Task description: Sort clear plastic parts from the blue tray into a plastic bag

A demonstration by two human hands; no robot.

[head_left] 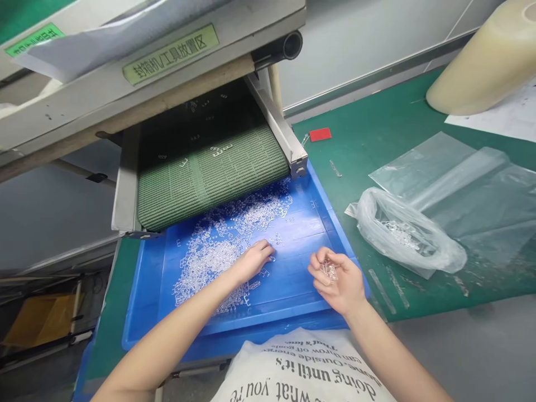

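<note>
A blue plastic tray (301, 223) sits below the end of a green conveyor belt (209, 173). A heap of small clear plastic parts (218, 245) lies spread over the tray's left and middle. My left hand (254, 259) rests palm down on the edge of that heap, its fingers curled onto a few parts. My right hand (335, 279) hovers over the tray's right front corner, palm up and cupped, with a small bunch of clear parts held in its bent fingers.
A clear plastic bag (408, 234) holding some clear parts lies on the green mat (377, 128) to the right, with flat empty bags (464, 184) behind it. A big roll of film (486, 61) stands far right. A red tag (320, 134) lies beside the conveyor frame.
</note>
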